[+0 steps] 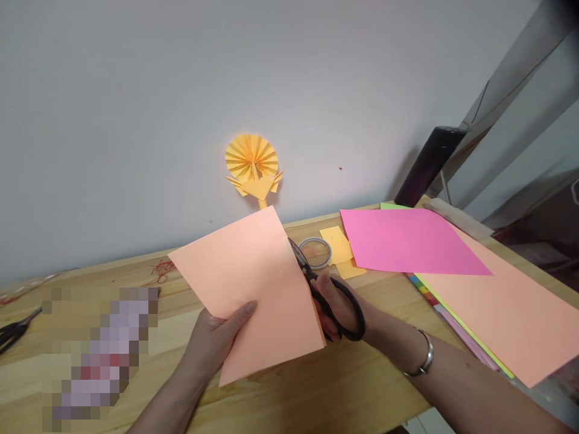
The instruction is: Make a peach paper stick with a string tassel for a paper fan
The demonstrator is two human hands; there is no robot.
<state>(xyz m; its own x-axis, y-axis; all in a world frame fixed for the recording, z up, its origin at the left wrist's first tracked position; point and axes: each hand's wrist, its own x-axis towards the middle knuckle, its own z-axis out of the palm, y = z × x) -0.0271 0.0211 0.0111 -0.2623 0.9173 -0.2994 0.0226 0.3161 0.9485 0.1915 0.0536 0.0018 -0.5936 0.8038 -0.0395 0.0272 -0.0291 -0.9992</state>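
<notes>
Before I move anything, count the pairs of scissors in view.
2. One black-handled pair is in the right hand, at the edge of the peach paper; the other lies at the far left, cut off by the frame. The pixelated patch may hide more.

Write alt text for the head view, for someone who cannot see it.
The left hand holds peach paper while the right hand holds black scissors at its edge. Behind, a yellow pleated paper fan shows against the wall; more coloured paper lies on the wooden table.
</notes>
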